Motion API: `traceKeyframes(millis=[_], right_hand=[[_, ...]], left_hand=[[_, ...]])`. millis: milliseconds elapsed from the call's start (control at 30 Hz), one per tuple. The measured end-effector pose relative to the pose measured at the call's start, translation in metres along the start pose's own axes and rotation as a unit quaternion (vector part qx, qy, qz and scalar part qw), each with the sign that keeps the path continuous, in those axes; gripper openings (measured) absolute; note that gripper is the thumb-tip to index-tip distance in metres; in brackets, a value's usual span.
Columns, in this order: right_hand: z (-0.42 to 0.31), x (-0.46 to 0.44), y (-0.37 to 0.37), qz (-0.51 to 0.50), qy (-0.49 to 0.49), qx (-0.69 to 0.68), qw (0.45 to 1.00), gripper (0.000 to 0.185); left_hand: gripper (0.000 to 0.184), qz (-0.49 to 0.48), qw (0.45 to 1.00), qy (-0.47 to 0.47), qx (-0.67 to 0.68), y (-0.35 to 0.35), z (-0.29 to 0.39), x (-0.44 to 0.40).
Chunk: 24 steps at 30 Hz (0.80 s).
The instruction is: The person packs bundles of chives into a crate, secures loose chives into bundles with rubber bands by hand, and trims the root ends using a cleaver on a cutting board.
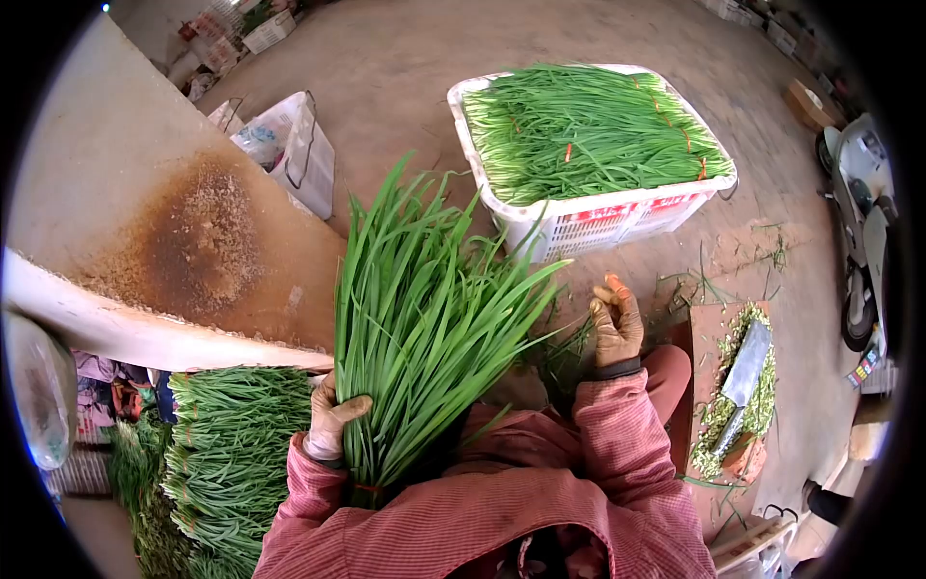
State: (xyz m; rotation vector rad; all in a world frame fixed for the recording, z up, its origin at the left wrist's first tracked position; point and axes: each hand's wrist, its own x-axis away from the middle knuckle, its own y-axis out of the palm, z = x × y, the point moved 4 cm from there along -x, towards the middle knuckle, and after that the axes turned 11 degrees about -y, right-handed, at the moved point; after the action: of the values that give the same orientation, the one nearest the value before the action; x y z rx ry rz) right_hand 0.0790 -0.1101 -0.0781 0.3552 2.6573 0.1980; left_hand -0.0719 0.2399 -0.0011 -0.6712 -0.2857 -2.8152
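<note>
My left hand (333, 420), in a pale work glove, is closed around the lower part of a big bunch of garlic chives (415, 318). The leaves fan upward and to the right, and a reddish band shows near the bottom of the stalks. My right hand (615, 323), also gloved and with orange on a fingertip, is raised to the right of the bunch. Its fingers are partly bent and apart, with nothing visible between them. Loose green leaves (569, 352) lie on the floor beside it.
A white crate (588, 232) full of banded chives stands ahead. Stacked chives (236, 463) are at my left, below a stained slab (280, 299). On my right, a cleaver (748, 365) rests on a board (704, 338) with trimmings. A scooter (858, 232) stands far right.
</note>
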Motion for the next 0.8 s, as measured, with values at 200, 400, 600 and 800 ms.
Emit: traceKeyframes(millis=[200, 400, 600, 800], right_hand=[[-0.118, -0.032, 0.061, -0.358, -0.248, 0.331, 0.837, 0.028], [-0.086, -0.009, 0.086, -0.47, -0.272, 0.469, 0.697, 0.023], [-0.067, -0.028, 0.044, -0.234, -0.161, 0.32, 0.904, 0.029], [-0.095, 0.047, 0.033, -0.511, 0.059, 0.128, 0.848, 0.068]], left_hand=[[0.036, -0.005, 1.0, 0.004, -0.016, 0.013, 0.007, -0.001], [0.04, -0.017, 1.0, -0.013, -0.015, 0.015, 0.007, 0.0], [0.038, 0.01, 1.0, -0.005, -0.016, 0.007, 0.005, -0.003], [0.039, -0.023, 0.998, -0.015, 0.055, 0.028, 0.086, -0.027]])
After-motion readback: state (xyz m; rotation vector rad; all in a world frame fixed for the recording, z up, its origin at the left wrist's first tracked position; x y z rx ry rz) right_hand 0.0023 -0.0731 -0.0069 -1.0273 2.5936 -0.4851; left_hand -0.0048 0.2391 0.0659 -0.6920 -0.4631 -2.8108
